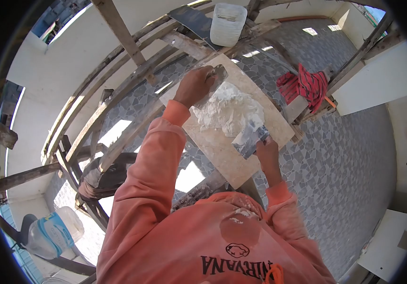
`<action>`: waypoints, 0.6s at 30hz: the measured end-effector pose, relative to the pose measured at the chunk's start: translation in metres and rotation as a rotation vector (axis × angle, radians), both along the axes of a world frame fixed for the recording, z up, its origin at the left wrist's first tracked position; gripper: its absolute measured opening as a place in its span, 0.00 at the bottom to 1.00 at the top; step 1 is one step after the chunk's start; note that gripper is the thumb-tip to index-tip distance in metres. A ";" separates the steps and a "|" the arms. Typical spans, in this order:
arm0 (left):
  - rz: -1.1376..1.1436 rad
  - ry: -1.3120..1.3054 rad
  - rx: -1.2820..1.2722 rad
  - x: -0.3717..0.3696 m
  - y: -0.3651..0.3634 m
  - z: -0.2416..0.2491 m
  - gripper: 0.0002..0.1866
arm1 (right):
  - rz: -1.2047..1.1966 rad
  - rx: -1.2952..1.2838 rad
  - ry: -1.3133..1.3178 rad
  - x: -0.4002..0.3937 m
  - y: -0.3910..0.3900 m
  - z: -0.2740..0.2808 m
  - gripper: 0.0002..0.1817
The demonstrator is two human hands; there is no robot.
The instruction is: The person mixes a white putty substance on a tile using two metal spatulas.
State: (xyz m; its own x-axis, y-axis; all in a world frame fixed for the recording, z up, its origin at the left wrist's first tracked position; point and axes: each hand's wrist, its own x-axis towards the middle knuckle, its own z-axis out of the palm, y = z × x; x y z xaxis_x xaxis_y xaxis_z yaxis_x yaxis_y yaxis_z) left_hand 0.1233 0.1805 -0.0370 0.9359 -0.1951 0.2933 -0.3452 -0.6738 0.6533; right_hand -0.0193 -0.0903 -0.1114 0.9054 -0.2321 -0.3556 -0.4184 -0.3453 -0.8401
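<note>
A heap of wet white plaster (229,109) lies on a beige, tile-like board (234,163). My left hand (195,86) is closed on a flat metal scraper (216,80), whose blade meets the heap's upper left side. At the lower right of the heap, my right hand (268,155) grips a wide putty knife (250,141). White plaster is smeared over part of that blade, and its edge touches the heap. My left fingers partly cover the scraper's handle.
Beyond the board, a translucent plastic tub (228,23) stands by a dark flat panel (195,24). A red striped cloth (304,87) hangs at the right. Wooden poles (113,102) frame the left side. A plastic bottle (49,234) is at lower left, above the patterned floor (336,165).
</note>
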 end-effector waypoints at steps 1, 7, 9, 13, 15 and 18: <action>0.040 0.012 -0.006 -0.001 0.004 0.001 0.12 | 0.127 -0.215 -0.027 0.000 -0.001 0.000 0.13; 0.266 0.010 -0.211 -0.017 0.032 -0.007 0.15 | 0.483 -0.754 -0.604 0.058 0.015 0.060 0.15; 0.332 0.053 -0.269 -0.023 0.046 -0.012 0.16 | 0.639 -0.862 -0.635 0.080 0.024 0.076 0.15; 0.466 0.056 -0.341 -0.049 0.065 -0.021 0.17 | 0.962 -0.984 -0.756 0.134 0.044 0.080 0.15; 0.542 0.019 -0.347 -0.063 0.069 -0.032 0.19 | 1.112 -1.011 -0.716 0.151 0.059 0.087 0.15; 0.695 0.100 -0.406 -0.087 0.064 -0.044 0.17 | 1.318 -1.012 -0.754 0.176 0.089 0.090 0.15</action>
